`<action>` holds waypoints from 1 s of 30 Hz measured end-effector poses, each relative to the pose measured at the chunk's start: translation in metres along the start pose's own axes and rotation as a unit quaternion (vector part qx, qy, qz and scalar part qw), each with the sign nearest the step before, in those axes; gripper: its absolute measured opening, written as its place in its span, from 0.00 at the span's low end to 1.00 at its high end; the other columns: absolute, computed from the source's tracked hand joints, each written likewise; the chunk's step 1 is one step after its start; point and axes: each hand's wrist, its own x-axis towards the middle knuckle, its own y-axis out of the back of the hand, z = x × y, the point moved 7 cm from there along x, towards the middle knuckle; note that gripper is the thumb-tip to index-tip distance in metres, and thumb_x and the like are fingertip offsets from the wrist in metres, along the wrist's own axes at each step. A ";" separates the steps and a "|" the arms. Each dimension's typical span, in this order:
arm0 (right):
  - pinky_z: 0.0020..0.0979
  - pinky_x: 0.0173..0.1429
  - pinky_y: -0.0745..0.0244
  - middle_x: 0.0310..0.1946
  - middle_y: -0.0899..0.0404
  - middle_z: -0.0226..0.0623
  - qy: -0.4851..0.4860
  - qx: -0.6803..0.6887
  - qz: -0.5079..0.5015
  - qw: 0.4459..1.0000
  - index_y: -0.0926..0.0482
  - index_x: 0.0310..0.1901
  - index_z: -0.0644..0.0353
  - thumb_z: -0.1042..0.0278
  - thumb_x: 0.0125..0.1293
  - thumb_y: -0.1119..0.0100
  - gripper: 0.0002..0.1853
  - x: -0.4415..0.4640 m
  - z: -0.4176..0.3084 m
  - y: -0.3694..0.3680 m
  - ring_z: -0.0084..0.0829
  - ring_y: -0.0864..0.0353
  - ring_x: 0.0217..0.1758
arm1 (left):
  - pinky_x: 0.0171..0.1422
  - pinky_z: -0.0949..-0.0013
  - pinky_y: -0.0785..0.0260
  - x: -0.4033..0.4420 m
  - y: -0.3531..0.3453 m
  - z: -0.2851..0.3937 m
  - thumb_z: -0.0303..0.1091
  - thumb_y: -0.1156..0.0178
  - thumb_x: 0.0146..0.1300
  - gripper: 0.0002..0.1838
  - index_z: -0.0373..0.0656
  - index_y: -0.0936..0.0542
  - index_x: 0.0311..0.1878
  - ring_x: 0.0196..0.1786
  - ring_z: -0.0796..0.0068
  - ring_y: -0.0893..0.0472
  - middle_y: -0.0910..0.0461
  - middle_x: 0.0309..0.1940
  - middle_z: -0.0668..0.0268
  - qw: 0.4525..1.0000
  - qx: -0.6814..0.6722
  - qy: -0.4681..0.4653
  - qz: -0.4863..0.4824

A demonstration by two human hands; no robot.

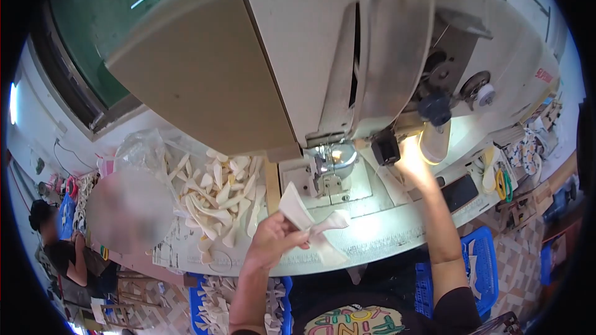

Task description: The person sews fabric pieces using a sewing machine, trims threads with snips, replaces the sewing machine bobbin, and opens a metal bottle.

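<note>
Sewing machine (323, 49), nearest my camera: pale fabric pieces (295, 206) before it, pinched in my left hand (273, 240); my right hand (413, 160) under its right side, grip lost in glare; loose heap (223, 195) at its left, filled blue basket (287, 294) below, finished share I cannot tell.

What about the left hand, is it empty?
No, the left hand is pinching white pieces between its fingers, over the front of the table.

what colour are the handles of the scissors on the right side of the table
Yellow and green; the scissors show in the head view.
</note>
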 end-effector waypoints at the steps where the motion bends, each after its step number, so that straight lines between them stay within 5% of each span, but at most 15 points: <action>1: 0.27 0.39 0.31 0.32 0.26 0.31 -0.027 0.031 0.017 0.999 0.29 0.41 0.64 0.64 0.56 0.39 0.16 -0.018 -0.023 0.020 0.24 0.28 0.34 | 0.36 0.75 0.27 0.006 -0.005 -0.001 0.22 0.37 0.49 0.19 0.33 0.29 0.45 0.34 0.75 0.21 0.22 0.34 0.59 0.999 0.013 0.008 -0.028; 2: 0.28 0.39 0.31 0.33 0.26 0.30 0.078 0.076 0.056 0.992 0.28 0.44 0.64 0.64 0.54 0.37 0.18 -0.025 -0.024 0.029 0.23 0.28 0.34 | 0.36 0.75 0.27 0.010 -0.010 -0.003 0.23 0.37 0.50 0.18 0.33 0.29 0.45 0.33 0.76 0.22 0.22 0.33 0.60 0.998 0.026 0.015 -0.057; 6: 0.28 0.42 0.29 0.38 0.24 0.33 0.024 0.202 -0.184 0.962 0.30 0.53 0.64 0.70 0.51 0.34 0.26 -0.102 -0.054 0.005 0.20 0.26 0.39 | 0.33 0.76 0.28 0.024 -0.026 -0.017 0.26 0.36 0.51 0.16 0.34 0.28 0.42 0.32 0.78 0.22 0.22 0.30 0.63 0.995 0.062 0.043 -0.071; 8: 0.21 0.41 0.33 0.43 0.24 0.37 -0.011 0.327 -0.195 0.925 0.31 0.55 0.66 0.70 0.46 0.32 0.32 -0.119 -0.058 -0.018 0.20 0.28 0.39 | 0.33 0.77 0.29 0.031 -0.032 -0.019 0.26 0.37 0.52 0.15 0.34 0.28 0.41 0.31 0.79 0.23 0.22 0.29 0.63 0.993 0.077 0.038 -0.077; 9: 0.18 0.40 0.34 0.40 0.23 0.36 -0.085 0.365 -0.192 0.907 0.28 0.50 0.66 0.72 0.47 0.32 0.26 -0.124 -0.064 -0.024 0.19 0.27 0.40 | 0.31 0.77 0.28 0.031 -0.035 -0.019 0.27 0.35 0.50 0.14 0.34 0.28 0.39 0.30 0.79 0.22 0.22 0.29 0.62 0.995 0.056 0.037 -0.069; 12: 0.22 0.43 0.29 0.34 0.22 0.33 -0.112 0.377 -0.172 0.903 0.25 0.44 0.66 0.72 0.54 0.36 0.16 -0.130 -0.046 -0.052 0.20 0.24 0.38 | 0.31 0.79 0.29 0.030 -0.039 -0.023 0.27 0.36 0.53 0.12 0.35 0.27 0.38 0.30 0.80 0.22 0.22 0.28 0.63 0.994 0.055 0.044 -0.089; 14: 0.18 0.28 0.33 0.25 0.23 0.30 -0.177 0.452 -0.162 0.859 0.24 0.34 0.64 0.72 0.56 0.38 0.07 -0.133 -0.046 -0.059 0.15 0.29 0.24 | 0.31 0.80 0.29 0.027 -0.038 -0.022 0.27 0.37 0.54 0.11 0.35 0.26 0.39 0.30 0.81 0.22 0.21 0.29 0.63 0.995 0.035 0.045 -0.079; 17: 0.16 0.15 0.47 0.20 0.27 0.27 -0.210 0.504 -0.127 0.828 0.24 0.29 0.62 0.72 0.56 0.38 0.05 -0.138 -0.040 -0.068 0.12 0.39 0.14 | 0.31 0.82 0.31 0.020 -0.033 -0.023 0.29 0.37 0.55 0.12 0.34 0.24 0.40 0.29 0.83 0.24 0.21 0.30 0.66 0.993 0.064 0.058 -0.075; 23: 0.16 0.16 0.45 0.21 0.26 0.28 -0.197 0.516 -0.111 0.826 0.23 0.31 0.63 0.71 0.57 0.39 0.05 -0.144 -0.039 -0.072 0.13 0.37 0.15 | 0.28 0.83 0.34 0.016 -0.021 -0.036 0.29 0.37 0.56 0.12 0.33 0.22 0.41 0.27 0.85 0.26 0.21 0.28 0.66 0.997 0.054 0.043 -0.037; 26: 0.16 0.16 0.45 0.21 0.26 0.28 -0.268 0.578 -0.083 0.766 0.23 0.32 0.63 0.70 0.58 0.40 0.06 -0.152 -0.034 -0.084 0.13 0.37 0.15 | 0.27 0.83 0.36 0.013 -0.019 -0.041 0.29 0.37 0.55 0.12 0.34 0.21 0.41 0.25 0.86 0.27 0.22 0.26 0.66 0.999 0.016 0.035 -0.021; 30: 0.16 0.16 0.45 0.22 0.25 0.29 -0.263 0.555 -0.071 0.786 0.23 0.33 0.63 0.68 0.58 0.40 0.07 -0.156 -0.034 -0.087 0.13 0.36 0.15 | 0.26 0.83 0.37 0.008 -0.017 -0.048 0.28 0.35 0.53 0.12 0.34 0.21 0.40 0.24 0.86 0.28 0.22 0.26 0.67 0.999 -0.018 0.034 0.023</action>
